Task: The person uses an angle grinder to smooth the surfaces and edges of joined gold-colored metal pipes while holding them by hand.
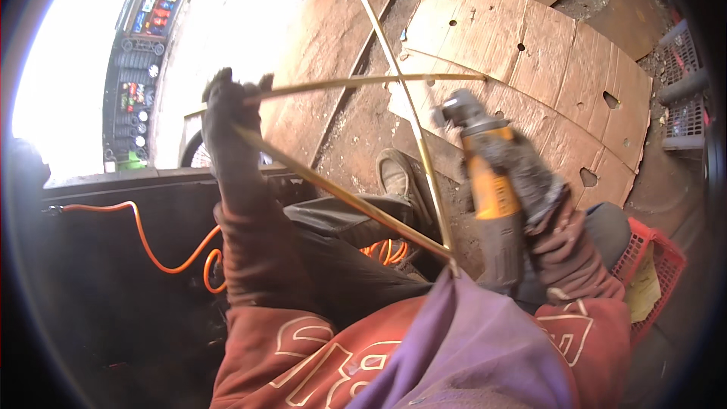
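My left hand [229, 129], in a dark glove, is closed around a frame of thin brass-coloured metal bars [416, 127] where two bars come together. The bars form a rough triangle, and one bar runs on past the crossing toward the far side. Its near corner rests against the purple cloth [485, 333] over my lap. Wrapped round a yellow and black angle grinder [492, 182] is my gloved right hand [526, 170]. The grinder's head points away from me, just right of the frame and apart from the bars; its disc is blurred.
Flattened cardboard [560, 68] covers the ground ahead. A red plastic crate [655, 257] stands at my right, with grey crates [681, 125] farther off. An orange hose [176, 270] loops along a dark panel [113, 295] on my left. My shoe [394, 174] is below the bars.
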